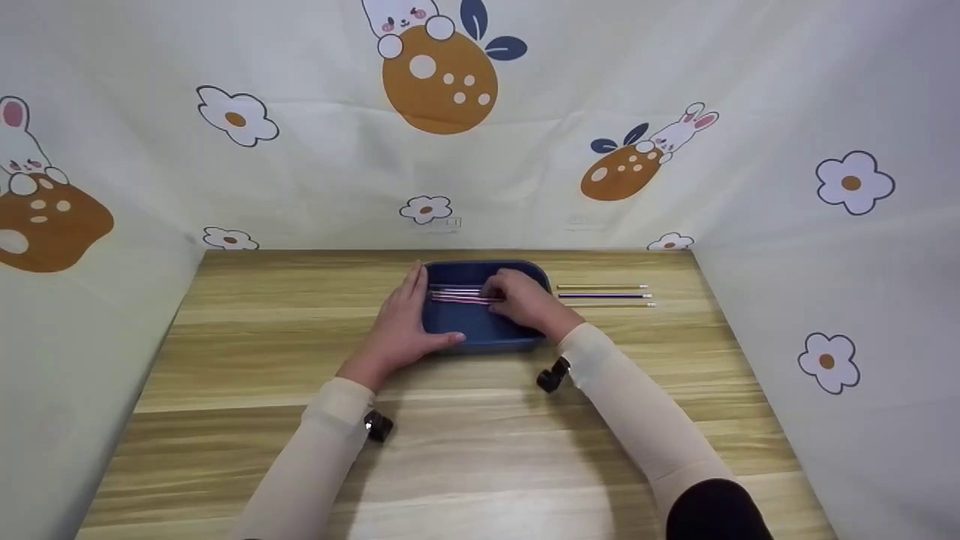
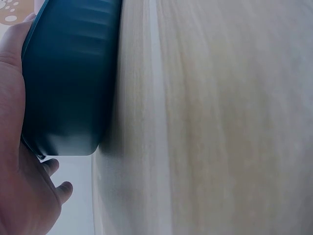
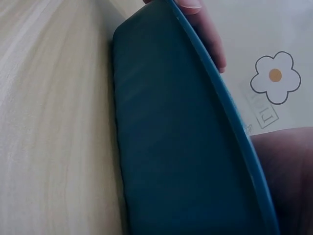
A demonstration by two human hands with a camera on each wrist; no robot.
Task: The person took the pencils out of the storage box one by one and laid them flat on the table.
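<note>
A dark blue plastic bin (image 1: 495, 346) stands on the wooden table near the back wall. My left hand (image 1: 400, 328) rests against its left end with straight fingers, the thumb lying over the front rim. Inside the bin, several shiny pink and silvery pencils (image 1: 454, 298) lie side by side. My right hand (image 1: 525, 300) reaches in over the right part of the bin and pinches at their right ends; the fingers hide how many it holds. In the right wrist view, the bin's outer wall (image 3: 176, 137) covers most of that hand.
Right of the bin, a gold pencil (image 1: 600, 286), a dark purple pencil (image 1: 600, 295) and a tan pencil (image 1: 615, 305) lie parallel on the wooden table (image 1: 480, 450). A printed cloth (image 1: 315, 172) hangs behind and along both sides. A small black camera sits on each wrist.
</note>
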